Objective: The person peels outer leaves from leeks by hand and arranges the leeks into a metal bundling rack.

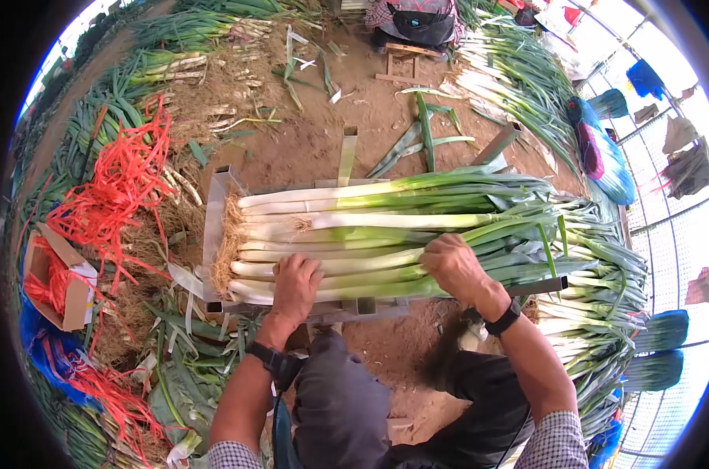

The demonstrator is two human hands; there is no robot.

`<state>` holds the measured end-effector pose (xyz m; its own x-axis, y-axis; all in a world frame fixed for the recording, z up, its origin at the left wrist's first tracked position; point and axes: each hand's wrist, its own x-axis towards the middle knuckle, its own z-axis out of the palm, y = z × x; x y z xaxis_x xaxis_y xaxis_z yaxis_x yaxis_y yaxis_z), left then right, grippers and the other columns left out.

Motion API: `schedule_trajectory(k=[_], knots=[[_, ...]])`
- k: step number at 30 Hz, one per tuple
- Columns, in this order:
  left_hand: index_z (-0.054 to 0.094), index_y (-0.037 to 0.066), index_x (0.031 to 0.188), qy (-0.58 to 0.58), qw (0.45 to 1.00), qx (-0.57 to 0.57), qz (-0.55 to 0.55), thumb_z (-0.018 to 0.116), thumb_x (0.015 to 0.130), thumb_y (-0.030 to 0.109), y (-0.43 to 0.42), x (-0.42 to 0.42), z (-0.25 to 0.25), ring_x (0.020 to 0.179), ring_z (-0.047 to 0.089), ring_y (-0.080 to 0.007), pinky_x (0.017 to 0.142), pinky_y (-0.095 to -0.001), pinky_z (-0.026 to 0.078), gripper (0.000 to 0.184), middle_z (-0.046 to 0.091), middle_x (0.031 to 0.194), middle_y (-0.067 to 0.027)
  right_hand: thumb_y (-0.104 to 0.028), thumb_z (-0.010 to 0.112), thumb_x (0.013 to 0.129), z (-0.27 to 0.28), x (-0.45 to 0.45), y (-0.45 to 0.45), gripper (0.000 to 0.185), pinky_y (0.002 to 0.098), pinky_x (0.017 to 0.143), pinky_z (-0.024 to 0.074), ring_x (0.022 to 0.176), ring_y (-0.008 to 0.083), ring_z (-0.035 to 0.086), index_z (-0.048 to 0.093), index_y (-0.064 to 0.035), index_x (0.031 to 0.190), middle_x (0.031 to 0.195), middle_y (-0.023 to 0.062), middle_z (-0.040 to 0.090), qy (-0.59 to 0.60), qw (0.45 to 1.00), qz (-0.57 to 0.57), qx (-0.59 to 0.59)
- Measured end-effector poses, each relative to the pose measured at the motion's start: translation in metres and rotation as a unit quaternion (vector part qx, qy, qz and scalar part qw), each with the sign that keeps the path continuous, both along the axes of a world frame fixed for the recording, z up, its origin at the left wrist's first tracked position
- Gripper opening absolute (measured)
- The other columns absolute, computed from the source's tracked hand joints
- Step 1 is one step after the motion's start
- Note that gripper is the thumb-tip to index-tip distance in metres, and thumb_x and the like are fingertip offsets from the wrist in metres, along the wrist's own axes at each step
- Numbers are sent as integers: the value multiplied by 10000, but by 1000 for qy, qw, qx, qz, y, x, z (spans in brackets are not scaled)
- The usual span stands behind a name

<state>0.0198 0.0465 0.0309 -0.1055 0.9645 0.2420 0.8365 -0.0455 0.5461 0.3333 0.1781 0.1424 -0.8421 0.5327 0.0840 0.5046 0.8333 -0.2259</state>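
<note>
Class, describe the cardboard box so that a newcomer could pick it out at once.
Start at the metal rack of leeks in the middle, then go left to the big tangle of red strips. Just below it, near the picture's left edge, sits the cardboard box. Unlike the loose tangle above and the blue plastic below, it has stiff brown sides with red strips inside.

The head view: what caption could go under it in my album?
Left hand and right hand on long leeks lying in a metal frame.
</note>
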Motion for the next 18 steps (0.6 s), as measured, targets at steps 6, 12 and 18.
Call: schedule_trajectory(k=[6, 12, 18], knots=[[711, 101, 1064, -12, 1000, 3, -7, 696, 884, 214, 1, -3, -2, 1064, 541, -323, 972, -466, 412, 213, 613, 1078, -88, -65, 617, 803, -20, -32, -1, 47, 464, 700, 541, 815, 356, 675, 650, -46, 830, 845, 146, 638, -46, 996, 54, -52], [712, 92, 1072, -3, 1000, 0, 0, 684, 890, 194, 1, -2, 1, 1050, 551, -333, 964, -458, 424, 211, 613, 1060, -101, -65, 628, 877, -37, -40, 2, 75, 401, 640, 532, 733, 319, 674, 650, 5, 887, 812, 147, 670, 147, 986, 6, -72], [698, 125, 1125, -5, 1000, 9, -9, 666, 902, 200, -2, -1, -3, 1079, 529, -318, 995, -480, 395, 238, 595, 1089, -75, -112, 657, 914, 21, 0, 7, 113, 360, 635, 522, 689, 242, 656, 700, -18, 962, 746, 102, 662, 137, 933, -130, -305]])
